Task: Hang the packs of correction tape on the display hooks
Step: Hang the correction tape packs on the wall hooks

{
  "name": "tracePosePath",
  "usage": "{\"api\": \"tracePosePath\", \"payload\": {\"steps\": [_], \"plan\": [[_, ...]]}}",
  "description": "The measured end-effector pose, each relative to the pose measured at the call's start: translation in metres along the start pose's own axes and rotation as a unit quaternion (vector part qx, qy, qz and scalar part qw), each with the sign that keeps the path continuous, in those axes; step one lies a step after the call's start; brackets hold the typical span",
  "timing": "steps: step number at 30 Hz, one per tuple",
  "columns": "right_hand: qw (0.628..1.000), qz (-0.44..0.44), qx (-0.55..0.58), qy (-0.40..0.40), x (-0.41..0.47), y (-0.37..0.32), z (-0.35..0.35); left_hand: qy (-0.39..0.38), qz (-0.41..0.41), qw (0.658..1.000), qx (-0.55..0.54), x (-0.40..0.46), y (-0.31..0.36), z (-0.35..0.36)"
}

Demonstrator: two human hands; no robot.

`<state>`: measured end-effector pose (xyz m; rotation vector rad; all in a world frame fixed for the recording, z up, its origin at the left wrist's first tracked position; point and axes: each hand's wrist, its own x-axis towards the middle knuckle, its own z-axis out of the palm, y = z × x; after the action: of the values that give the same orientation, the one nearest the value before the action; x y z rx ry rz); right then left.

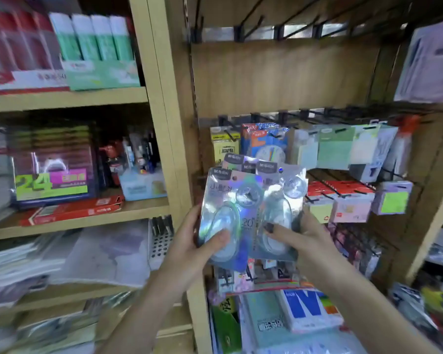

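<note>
Head view. You hold a fanned bundle of correction tape packs (251,200) between both hands, in front of the wooden display panel (279,75). The bundle's lower left edge sits in your left hand (192,241); its lower right edge sits in your right hand (299,233). The upper halves of the packs stand free above both hands.

Your left hand reaches up from the lower left, palm toward the packs, its thumb (219,237) pressed flat on the front of the nearest pack and its fingers wrapped behind the edge. Your right hand comes in from the lower right; its thumb (275,229), with a dark nail, lies across the front of the right-hand pack and its fingers are hidden behind. Both hands are closed on the bundle.

The packs are shiny, silvery blister cards with a rainbow sheen, each with a dark label at the top and clear oval and round bubbles on the front. How many packs there are cannot be told because of blur.

Bare black hooks (256,29) project from the upper rail of the panel. A lower row of hooks (289,121) carries sticky note pads (333,149) just behind and to the right of the bundle.
</note>
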<state>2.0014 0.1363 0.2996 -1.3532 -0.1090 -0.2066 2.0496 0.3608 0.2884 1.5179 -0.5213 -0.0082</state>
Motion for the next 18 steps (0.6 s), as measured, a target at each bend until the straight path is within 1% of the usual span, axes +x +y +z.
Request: {"api": "tracePosePath", "payload": {"steps": [7,11,14,18], "plan": [[0.994,-0.094,-0.005,-0.051,0.078,-0.074,-0.016,0.111,0.11,0.988,0.021,0.064,0.052,0.034],[0.99,-0.119,0.0,-0.082,0.121,-0.118,-0.008,0.162,0.168,0.971,0.045,0.098,0.087,0.039],[0.989,-0.111,0.003,-0.093,0.147,-0.146,0.005,0.19,0.191,0.962,0.053,0.122,0.11,0.035],[0.987,-0.114,0.014,-0.111,0.171,-0.17,0.019,0.214,0.188,0.958,0.037,0.147,0.126,0.026]]}}
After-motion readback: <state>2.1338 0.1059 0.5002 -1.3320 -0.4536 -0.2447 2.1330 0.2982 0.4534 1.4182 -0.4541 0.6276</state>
